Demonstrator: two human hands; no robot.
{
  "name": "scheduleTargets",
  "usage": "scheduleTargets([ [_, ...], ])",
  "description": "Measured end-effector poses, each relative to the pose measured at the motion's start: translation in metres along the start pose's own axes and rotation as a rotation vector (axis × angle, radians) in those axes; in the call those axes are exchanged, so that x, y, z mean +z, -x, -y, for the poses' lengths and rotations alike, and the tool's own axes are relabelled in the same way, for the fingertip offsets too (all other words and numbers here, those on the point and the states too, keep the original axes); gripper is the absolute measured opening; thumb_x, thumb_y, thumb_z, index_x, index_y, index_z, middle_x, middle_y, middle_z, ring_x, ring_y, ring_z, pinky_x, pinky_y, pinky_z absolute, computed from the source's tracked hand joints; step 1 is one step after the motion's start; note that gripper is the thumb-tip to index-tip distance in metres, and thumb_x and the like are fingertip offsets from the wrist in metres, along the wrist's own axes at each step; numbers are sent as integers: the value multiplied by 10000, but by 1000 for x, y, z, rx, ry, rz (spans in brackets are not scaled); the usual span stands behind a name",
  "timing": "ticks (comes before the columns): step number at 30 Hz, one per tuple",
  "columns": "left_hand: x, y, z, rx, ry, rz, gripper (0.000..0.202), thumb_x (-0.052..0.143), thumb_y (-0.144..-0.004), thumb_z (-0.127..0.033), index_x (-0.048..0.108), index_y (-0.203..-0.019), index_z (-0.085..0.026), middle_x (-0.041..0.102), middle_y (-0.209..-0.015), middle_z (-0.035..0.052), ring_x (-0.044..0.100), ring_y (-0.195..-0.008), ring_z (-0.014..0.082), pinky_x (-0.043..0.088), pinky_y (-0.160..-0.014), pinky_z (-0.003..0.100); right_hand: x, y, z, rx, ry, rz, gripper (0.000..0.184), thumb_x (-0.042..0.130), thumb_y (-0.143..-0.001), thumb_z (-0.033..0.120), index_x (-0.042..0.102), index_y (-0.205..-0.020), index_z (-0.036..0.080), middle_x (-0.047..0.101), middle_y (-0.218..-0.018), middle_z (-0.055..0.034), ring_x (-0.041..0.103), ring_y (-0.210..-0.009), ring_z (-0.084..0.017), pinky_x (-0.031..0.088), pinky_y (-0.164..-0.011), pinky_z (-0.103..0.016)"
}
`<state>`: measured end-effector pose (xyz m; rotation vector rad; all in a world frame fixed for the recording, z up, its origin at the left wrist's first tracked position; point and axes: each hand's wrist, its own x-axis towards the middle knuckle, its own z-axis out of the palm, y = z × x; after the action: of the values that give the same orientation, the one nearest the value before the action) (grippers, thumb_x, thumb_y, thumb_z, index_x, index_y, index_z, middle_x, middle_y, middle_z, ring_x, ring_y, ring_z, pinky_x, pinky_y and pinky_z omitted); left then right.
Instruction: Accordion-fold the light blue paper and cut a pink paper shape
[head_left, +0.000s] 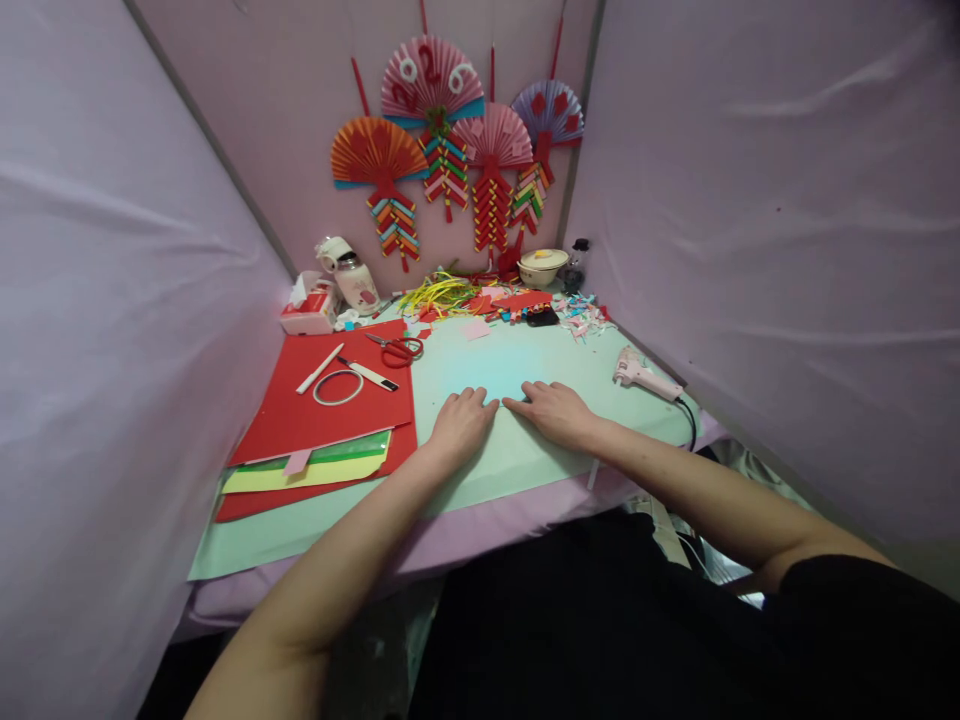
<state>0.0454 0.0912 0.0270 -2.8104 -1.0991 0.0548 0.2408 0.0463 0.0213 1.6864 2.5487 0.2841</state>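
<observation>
A light-blue sheet of paper [495, 362] lies flat on the pale green table cover in front of me. My left hand [463, 425] grips its near edge with bent fingers, and my right hand [556, 412] does the same a little to the right. The tips of the two hands almost meet at the middle of that edge. What lies beneath the fingers is hidden. Left of my hands, red-handled scissors [402, 351], a craft knife [371, 374], a white pen [320, 369] and a white ring [338, 388] rest on red paper [274, 410].
A pale glue gun [646, 376] with a black cord lies at right. Paper scraps [581, 315], yellow strips [439, 296], a lidded bowl [541, 266], a bottle [354, 282] and a tissue box [310, 306] line the back. Paper fans [433, 85] hang above; pale curtains [787, 220] flank the table.
</observation>
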Motion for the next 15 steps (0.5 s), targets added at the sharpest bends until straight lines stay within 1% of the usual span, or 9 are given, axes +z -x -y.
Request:
scheduleTargets([
  [3,2,1,-8,-11,-7,-24,328,341,-976,-145,562,-1218,-161,549,-1100,132,484,-1029,269,415,-817,364,-2,-3,10,0,19,4,361,361,-978,200,520,-1301,208,576,-1154,-135,509,-1015,-247,347,-736,-325],
  [6,4,4,-11,-36,4,-18,295,359,-964,-114,560,-1178,-145,552,-1081,118,491,-994,248,438,-791,335,-1,-4,18,10,34,3,322,363,-975,180,538,-1244,159,601,-1099,-124,515,-985,-241,373,-759,-332],
  [10,7,7,-12,-67,-24,-6,273,380,-928,-53,596,-1086,-108,556,-1058,125,493,-984,241,442,-806,321,6,-1,22,79,29,-28,269,382,-953,142,578,-1136,123,609,-1059,-122,518,-963,-248,382,-760,-344],
  [15,7,7,-18,-68,-63,32,292,395,-881,-7,641,-1008,-100,568,-1016,152,498,-960,253,430,-831,350,8,6,18,198,17,20,245,412,-903,80,619,-1028,110,614,-1030,-137,533,-946,-252,374,-771,-347],
])
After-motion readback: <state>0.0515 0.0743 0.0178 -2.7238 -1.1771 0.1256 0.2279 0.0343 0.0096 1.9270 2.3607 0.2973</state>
